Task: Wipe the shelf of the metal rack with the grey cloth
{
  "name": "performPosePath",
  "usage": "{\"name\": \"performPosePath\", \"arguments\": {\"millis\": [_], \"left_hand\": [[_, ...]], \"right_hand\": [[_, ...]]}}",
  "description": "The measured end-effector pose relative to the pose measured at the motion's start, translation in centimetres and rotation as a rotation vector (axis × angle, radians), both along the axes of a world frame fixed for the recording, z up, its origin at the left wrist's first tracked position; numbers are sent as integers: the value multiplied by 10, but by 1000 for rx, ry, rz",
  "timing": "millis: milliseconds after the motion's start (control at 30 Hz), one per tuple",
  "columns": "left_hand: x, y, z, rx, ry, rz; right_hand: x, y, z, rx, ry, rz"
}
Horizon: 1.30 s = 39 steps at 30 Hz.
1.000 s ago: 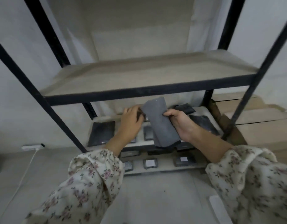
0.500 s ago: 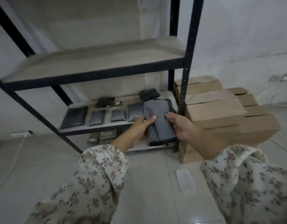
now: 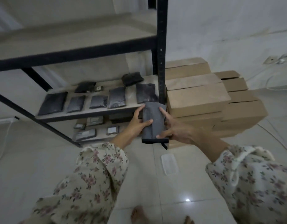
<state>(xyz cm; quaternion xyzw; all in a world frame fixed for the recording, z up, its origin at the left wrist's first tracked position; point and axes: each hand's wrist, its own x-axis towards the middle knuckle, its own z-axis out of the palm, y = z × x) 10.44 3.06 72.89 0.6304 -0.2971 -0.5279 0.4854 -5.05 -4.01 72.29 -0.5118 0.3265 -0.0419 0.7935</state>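
Observation:
A folded grey cloth (image 3: pixel 153 117) with a dark hem is held upright between both hands, in front of the black metal rack's right front post (image 3: pixel 161 62). My left hand (image 3: pixel 138 122) grips its left side with the thumb across the front. My right hand (image 3: pixel 176 128) holds its right side and lower edge. The rack's upper shelf (image 3: pixel 71 35) is a bare beige board at the top left. The middle shelf (image 3: pixel 97 110) carries several dark flat packets.
Stacked cardboard boxes (image 3: pixel 204 97) stand right of the rack against the wall. The bottom shelf (image 3: pixel 99 136) holds more small packets. A white plastic sheet (image 3: pixel 169 164) lies on the tiled floor. A white cable (image 3: pixel 4 136) runs along the left floor. My bare toes show at the bottom edge.
The view has swung right and pulled back from the rack. Both hands and the cloth have come lower, away from the upper shelf's front edge, and sit by the right post.

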Motion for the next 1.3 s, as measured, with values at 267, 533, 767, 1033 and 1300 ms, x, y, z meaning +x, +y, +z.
{"name": "performPosePath", "arguments": {"millis": [267, 533, 767, 1033, 1300], "left_hand": [[-62, -17, -165, 128, -61, -142], [-84, -24, -424, 244, -268, -285], [-82, -44, -618, 286, -543, -444], [-94, -73, -742, 386, -1223, -581], [-97, -63, -773, 294, -1430, -648]], "right_hand": [[-62, -23, -144, -180, 215, 144], [-71, -32, -406, -334, 390, 198], [-66, -45, -618, -524, 530, 267], [-58, -77, -726, -650, 630, 363], [-48, -51, -742, -1105, 904, 734]]}}
